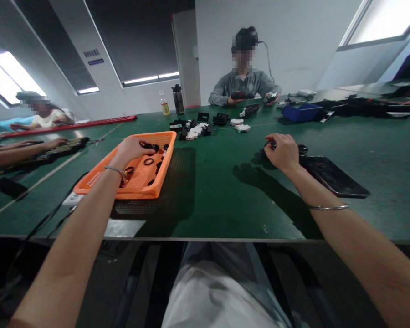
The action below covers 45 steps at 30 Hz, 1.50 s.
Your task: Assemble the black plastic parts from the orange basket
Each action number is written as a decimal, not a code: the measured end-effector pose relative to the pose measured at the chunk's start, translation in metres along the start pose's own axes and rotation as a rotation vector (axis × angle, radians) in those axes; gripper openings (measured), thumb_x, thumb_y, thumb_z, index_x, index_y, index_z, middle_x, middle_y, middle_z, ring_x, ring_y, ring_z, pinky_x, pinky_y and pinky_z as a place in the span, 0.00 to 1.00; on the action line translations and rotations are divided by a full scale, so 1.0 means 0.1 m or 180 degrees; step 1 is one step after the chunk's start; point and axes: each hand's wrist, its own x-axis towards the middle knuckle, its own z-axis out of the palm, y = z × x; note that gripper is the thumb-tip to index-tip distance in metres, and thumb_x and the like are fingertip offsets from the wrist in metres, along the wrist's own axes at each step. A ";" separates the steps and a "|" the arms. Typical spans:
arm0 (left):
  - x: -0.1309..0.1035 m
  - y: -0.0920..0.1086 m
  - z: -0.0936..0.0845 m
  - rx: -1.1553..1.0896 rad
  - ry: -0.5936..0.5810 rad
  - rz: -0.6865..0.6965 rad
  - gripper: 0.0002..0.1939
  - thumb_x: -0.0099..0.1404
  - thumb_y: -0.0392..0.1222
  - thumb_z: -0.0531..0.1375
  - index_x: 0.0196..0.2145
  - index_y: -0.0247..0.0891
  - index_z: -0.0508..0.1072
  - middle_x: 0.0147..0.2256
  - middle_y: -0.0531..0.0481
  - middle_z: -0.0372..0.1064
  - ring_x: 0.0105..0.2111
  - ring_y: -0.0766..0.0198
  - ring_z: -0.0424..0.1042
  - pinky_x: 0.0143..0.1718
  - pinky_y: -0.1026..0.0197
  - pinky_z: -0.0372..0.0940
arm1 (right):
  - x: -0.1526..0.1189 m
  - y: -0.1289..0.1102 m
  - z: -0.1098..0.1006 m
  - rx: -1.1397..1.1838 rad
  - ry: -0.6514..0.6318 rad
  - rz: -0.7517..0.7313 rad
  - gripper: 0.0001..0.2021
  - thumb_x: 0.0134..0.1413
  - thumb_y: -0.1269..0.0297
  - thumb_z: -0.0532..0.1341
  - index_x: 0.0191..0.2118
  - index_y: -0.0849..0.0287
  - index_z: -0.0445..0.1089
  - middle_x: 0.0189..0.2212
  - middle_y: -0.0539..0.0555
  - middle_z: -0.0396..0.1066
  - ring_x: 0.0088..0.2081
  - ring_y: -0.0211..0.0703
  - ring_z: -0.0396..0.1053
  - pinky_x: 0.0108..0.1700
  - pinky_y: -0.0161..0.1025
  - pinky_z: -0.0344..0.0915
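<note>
My left hand [135, 149] reaches into an orange plastic basket [157, 187], its fingers closed around a small black part [153, 147]. Inside the basket lie several loose black rings, one black ring [148, 161] flat on the mesh floor. On the right, my right hand [283, 152] is low over the green table, fingers curled round a small dark part [271, 145] that they mostly hide. Beside that hand, black round parts [302, 149] rest on the table, partly behind the wrist. A black smartphone [335, 176] lies just to the right.
Black and white plastic parts [196, 130] form a pile beyond the basket. Farther back stand a dark bottle [178, 100] and a clear bottle [164, 104]. A blue bin [300, 112] is at the back right. Co-workers sit opposite and at the left; cables [44, 223] run beside the basket.
</note>
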 end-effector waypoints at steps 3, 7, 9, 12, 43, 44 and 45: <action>-0.18 0.52 -0.05 -0.0158 0.0687 0.0248 0.26 0.51 0.55 0.61 0.44 0.38 0.73 0.36 0.46 0.72 0.40 0.53 0.68 0.41 0.60 0.61 | -0.04 -0.12 0.04 0.0425 -0.0138 -0.0033 0.10 0.44 0.70 0.54 0.34 0.58 0.70 0.31 0.58 0.72 0.38 0.51 0.66 0.43 0.48 0.62; -0.47 1.22 0.22 -0.0528 0.0510 0.1234 0.24 0.51 0.51 0.63 0.45 0.39 0.73 0.41 0.47 0.72 0.44 0.54 0.68 0.48 0.58 0.59 | -0.11 -0.39 0.07 0.1795 -0.0911 0.0227 0.10 0.48 0.63 0.55 0.34 0.57 0.71 0.30 0.54 0.73 0.31 0.42 0.66 0.35 0.40 0.63; -0.53 1.46 0.49 -0.0739 0.0195 0.1486 0.21 0.50 0.48 0.64 0.42 0.39 0.75 0.39 0.46 0.73 0.42 0.54 0.69 0.47 0.58 0.60 | -0.17 -0.54 0.08 0.2721 -0.1619 0.0508 0.14 0.49 0.56 0.55 0.38 0.57 0.71 0.33 0.54 0.74 0.27 0.38 0.65 0.27 0.35 0.61; -0.52 1.62 0.92 -0.1210 -0.0267 0.1628 0.18 0.50 0.45 0.65 0.40 0.39 0.76 0.37 0.46 0.73 0.40 0.55 0.70 0.45 0.58 0.61 | -0.25 -0.68 0.10 0.3547 -0.2275 0.0770 0.19 0.44 0.53 0.61 0.41 0.57 0.71 0.36 0.54 0.73 0.28 0.36 0.66 0.25 0.33 0.61; -0.37 1.62 1.55 -0.4903 -0.0765 -0.0229 0.10 0.60 0.35 0.58 0.41 0.34 0.69 0.31 0.52 0.66 0.24 0.76 0.65 0.27 0.71 0.64 | -0.27 -0.62 0.20 0.3661 -0.1626 0.1289 0.17 0.29 0.67 0.69 0.33 0.56 0.71 0.28 0.48 0.72 0.32 0.38 0.69 0.44 0.42 0.66; -0.37 1.62 1.55 -0.4967 -0.0787 -0.0254 0.10 0.60 0.35 0.59 0.41 0.33 0.69 0.30 0.51 0.66 0.24 0.75 0.66 0.30 0.70 0.66 | -0.26 -0.61 0.19 0.3531 -0.1562 0.1175 0.17 0.29 0.67 0.69 0.34 0.56 0.72 0.28 0.49 0.72 0.32 0.39 0.69 0.44 0.43 0.66; -0.37 1.62 1.56 -0.5021 -0.0819 -0.0274 0.11 0.59 0.34 0.59 0.41 0.32 0.69 0.30 0.51 0.67 0.25 0.75 0.66 0.33 0.68 0.67 | -0.26 -0.61 0.19 0.3412 -0.1522 0.1067 0.17 0.29 0.66 0.68 0.34 0.57 0.72 0.28 0.49 0.72 0.33 0.40 0.69 0.45 0.44 0.66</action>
